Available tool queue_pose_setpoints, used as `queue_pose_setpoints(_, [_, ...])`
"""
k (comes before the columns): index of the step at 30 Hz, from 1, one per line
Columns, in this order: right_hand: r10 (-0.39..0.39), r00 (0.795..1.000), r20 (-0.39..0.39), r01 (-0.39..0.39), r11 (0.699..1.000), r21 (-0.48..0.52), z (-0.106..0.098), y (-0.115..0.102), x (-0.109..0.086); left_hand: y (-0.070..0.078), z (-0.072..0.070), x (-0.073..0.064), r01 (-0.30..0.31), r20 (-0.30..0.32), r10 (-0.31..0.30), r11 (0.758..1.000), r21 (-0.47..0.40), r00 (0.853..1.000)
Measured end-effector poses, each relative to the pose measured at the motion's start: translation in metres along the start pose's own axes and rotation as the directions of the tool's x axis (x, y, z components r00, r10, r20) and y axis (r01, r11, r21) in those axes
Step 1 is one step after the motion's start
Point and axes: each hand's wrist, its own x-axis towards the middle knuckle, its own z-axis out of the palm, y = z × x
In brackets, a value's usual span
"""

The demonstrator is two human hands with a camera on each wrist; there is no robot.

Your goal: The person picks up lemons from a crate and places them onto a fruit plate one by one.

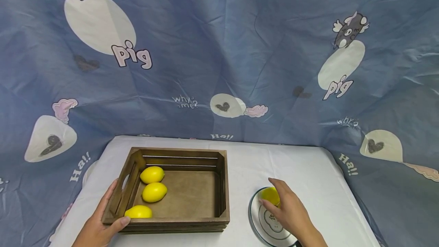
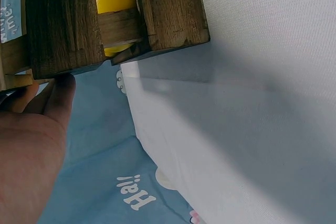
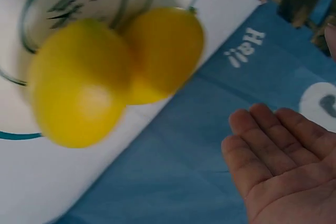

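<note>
A brown slatted wooden crate stands on the left of the table with three lemons along its left side. My left hand grips its front left corner, thumb over the rim and fingers against the outer side; the left wrist view shows the fingertips at the crate's slats. On the right, my right hand hovers over a white plate with a dark rim, fingers spread. One lemon shows on the plate there. Two lemons appear in the right wrist view, apart from the open palm.
White cloth covers the table, between the crate and the plate as well. Behind and at both sides hangs a blue curtain printed with pigs and lettering. A small dark piece sticks out at the plate's front edge, partly hidden by the right wrist.
</note>
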Motion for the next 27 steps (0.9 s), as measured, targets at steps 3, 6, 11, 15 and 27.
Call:
queue_pose_setpoints(3, [-0.019, 1.000, 0.011, 0.019, 1.000, 0.019, -0.005, -0.011, 0.002, 0.000, 0.000, 0.000, 0.000, -0.001, 0.000, 1.000, 0.013, 1.000])
queue_pose_setpoints(6, [-0.032, 0.999, 0.039, 0.031, 0.999, 0.030, -0.011, -0.022, 0.004, 0.000, 0.000, 0.000, -0.003, -0.001, 0.003, 1.000, 0.013, 1.000])
queue_pose_setpoints(11, [-0.074, 0.995, 0.069, 0.071, 0.996, 0.056, -0.018, -0.039, 0.009, 0.000, 0.000, 0.000, -0.010, -0.002, 0.010, 1.000, -0.005, 1.000])
queue_pose_setpoints(15, [-0.109, 0.991, 0.081, 0.103, 0.992, 0.077, -0.021, -0.050, 0.012, 0.000, 0.001, 0.000, -0.017, -0.005, 0.017, 1.000, -0.005, 1.000])
queue_pose_setpoints(27, [-0.309, 0.947, 0.088, 0.300, 0.948, 0.102, -0.028, -0.080, 0.024, 0.002, 0.001, -0.001, -0.022, -0.013, 0.022, 1.000, 0.002, 1.000])
